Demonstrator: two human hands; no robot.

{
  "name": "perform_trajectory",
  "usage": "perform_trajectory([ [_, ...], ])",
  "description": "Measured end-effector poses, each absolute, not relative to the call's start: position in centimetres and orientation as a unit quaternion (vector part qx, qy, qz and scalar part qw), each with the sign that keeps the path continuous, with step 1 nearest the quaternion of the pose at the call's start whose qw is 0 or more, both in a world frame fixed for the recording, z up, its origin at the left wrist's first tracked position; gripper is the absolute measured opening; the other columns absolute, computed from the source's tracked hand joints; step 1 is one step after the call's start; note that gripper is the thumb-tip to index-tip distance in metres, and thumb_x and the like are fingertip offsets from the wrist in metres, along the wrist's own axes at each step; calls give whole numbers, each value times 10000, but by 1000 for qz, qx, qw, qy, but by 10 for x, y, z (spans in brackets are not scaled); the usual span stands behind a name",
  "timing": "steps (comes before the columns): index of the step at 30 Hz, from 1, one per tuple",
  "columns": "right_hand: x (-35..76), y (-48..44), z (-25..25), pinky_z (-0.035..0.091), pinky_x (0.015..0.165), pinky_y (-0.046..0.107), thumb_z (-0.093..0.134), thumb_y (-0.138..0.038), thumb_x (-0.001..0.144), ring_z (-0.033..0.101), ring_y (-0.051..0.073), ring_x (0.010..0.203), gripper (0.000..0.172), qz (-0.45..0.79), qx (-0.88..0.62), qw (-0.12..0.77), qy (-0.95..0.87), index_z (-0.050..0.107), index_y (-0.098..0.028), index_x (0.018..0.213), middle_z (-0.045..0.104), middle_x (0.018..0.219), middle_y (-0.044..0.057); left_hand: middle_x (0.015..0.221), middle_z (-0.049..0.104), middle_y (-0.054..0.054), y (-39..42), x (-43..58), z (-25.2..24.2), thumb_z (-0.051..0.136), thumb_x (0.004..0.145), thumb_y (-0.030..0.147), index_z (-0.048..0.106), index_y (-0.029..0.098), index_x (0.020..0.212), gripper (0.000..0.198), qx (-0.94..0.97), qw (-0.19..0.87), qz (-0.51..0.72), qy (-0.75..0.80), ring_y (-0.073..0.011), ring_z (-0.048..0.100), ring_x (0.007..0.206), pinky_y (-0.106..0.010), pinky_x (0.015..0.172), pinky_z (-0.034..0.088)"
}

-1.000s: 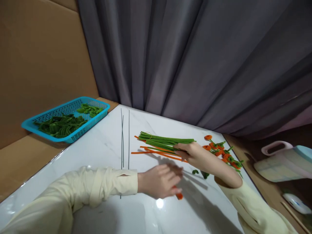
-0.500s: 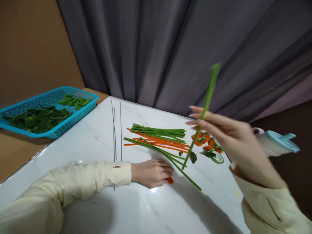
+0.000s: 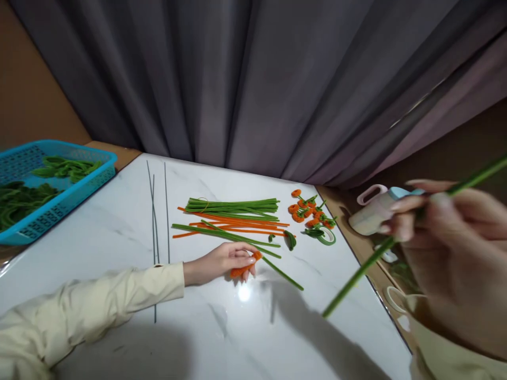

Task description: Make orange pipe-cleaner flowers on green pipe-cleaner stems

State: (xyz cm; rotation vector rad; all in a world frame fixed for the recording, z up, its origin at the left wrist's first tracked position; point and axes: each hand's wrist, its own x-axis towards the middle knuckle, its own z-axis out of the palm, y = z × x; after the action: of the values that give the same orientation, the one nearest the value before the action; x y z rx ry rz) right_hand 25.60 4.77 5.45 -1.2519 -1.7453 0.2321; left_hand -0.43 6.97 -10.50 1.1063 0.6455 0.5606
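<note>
My left hand (image 3: 225, 261) is closed on a short, fuzzy orange chenille piece (image 3: 240, 272), just above the white table. At the right edge, close to the camera, my right hand (image 3: 459, 237) pinches a long green pipe cleaner (image 3: 358, 274) slanting down to the left. Behind my left hand lie several loose green pipe cleaners (image 3: 222, 231), orange pipe cleaners (image 3: 237, 224) and a banded green bundle (image 3: 233, 205). Small orange chenille flowers (image 3: 300, 209) with green stems sit farther right, beside a roll of green tape (image 3: 328, 236) and a green leaf shape (image 3: 290, 240).
A blue basket (image 3: 89, 182) with green chenille leaves stands at the left. Thin dark wires (image 3: 166, 211) lie on the white table (image 3: 229, 338). A cup with a light blue lid (image 3: 370, 214) stands past the right edge. A grey curtain (image 3: 198, 79) hangs behind.
My right hand has moved right and nearer the camera with the green pipe cleaner. My left hand has turned and lifted the orange piece into view. The camera view has shifted right.
</note>
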Motion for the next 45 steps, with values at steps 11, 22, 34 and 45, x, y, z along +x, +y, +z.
perform_trajectory([
  [11,269,76,-3,479,599,239,386,-104,893,655,159,709,314,21,-368,170,-914,667,-200,992,690,850,75,583,450,31,85,-7,-107,476,891,378,587,127,829,281,324,871,251,270,-25,216,399,-148,341,141],
  [22,267,85,-10,443,574,218,417,-14,848,631,138,646,310,19,-331,192,-924,672,-160,947,676,769,45,518,303,80,88,-9,-109,504,895,396,636,102,888,322,346,867,221,282,-16,124,398,-146,345,94],
  [34,255,79,-17,439,580,219,399,3,814,629,143,666,345,3,-343,168,-924,683,-170,906,672,773,55,520,258,91,87,-9,-107,525,879,412,645,104,889,332,359,862,207,294,-19,101,405,-157,349,82],
  [45,231,76,-30,338,498,219,362,13,819,544,121,550,377,0,-352,123,-928,684,-164,906,598,633,30,554,273,84,87,-8,-107,527,868,436,631,121,884,333,381,852,186,306,-26,136,415,-167,358,104],
])
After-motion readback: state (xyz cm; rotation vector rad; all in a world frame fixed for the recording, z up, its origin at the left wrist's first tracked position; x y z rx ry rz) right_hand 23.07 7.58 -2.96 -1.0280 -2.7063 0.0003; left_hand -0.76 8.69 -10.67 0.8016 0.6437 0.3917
